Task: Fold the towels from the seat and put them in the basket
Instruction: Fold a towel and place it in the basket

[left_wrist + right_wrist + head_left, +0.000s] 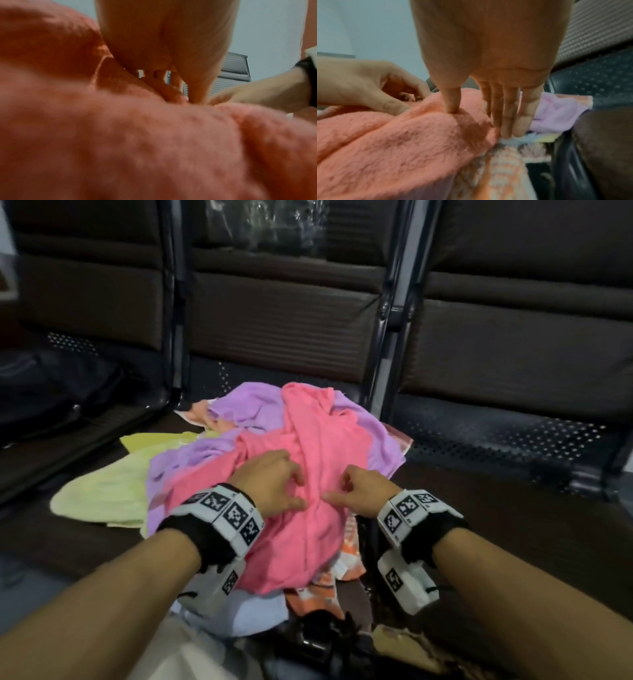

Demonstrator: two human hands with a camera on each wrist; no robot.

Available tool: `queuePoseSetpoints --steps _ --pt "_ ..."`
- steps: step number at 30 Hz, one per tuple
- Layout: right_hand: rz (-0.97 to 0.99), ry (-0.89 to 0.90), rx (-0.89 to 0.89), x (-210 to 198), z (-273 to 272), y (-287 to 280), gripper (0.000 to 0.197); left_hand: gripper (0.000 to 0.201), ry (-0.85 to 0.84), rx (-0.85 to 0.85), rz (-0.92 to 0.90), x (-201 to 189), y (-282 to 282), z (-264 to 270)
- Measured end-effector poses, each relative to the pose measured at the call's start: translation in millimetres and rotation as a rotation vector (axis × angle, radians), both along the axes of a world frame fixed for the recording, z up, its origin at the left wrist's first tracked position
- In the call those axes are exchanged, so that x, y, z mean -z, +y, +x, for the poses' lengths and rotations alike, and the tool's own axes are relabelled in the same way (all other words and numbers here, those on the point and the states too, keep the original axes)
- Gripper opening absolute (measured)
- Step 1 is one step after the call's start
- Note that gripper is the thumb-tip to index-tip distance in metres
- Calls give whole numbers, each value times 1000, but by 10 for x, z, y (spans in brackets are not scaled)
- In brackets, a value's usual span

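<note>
Towels (308, 440) on dark padded seat (513, 508)

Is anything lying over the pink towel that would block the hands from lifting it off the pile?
Nothing visible does. The pink towel lies on top of the pile, over the purple towel, and both the left hand and right hand already touch it. The basket is not in view, so that path cannot be judged.

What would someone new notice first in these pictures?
The bright pink towel draped over the middle of a heap on the dark seat, with purple towels under it and a pale yellow one to the left. Then the left hand and right hand, both pressing into the pink towel near its middle.
</note>
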State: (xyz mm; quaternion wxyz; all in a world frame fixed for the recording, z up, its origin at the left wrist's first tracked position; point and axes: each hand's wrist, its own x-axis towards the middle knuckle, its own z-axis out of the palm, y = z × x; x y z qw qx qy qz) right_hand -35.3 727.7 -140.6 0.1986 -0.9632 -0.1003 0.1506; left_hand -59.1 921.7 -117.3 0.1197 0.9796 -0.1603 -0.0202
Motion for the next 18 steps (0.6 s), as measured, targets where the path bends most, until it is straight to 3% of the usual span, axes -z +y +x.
queuePoseSetpoints --steps 4,7,11,18 --pt "101 -104 43 65 9 82 25 14 -25 52 -24 -34 -52 14" --pt "159 -170 18 -73 -79 -27 18 6 29 26 -288 -91 -106 -24" --pt "255 -218 4 -389 -261 -386 19 8 11 36 -559 -227 -274 -176" --pt "625 -284 -5 -891 -763 -1262 29 14 128 195 -650 -466 -998 -468"
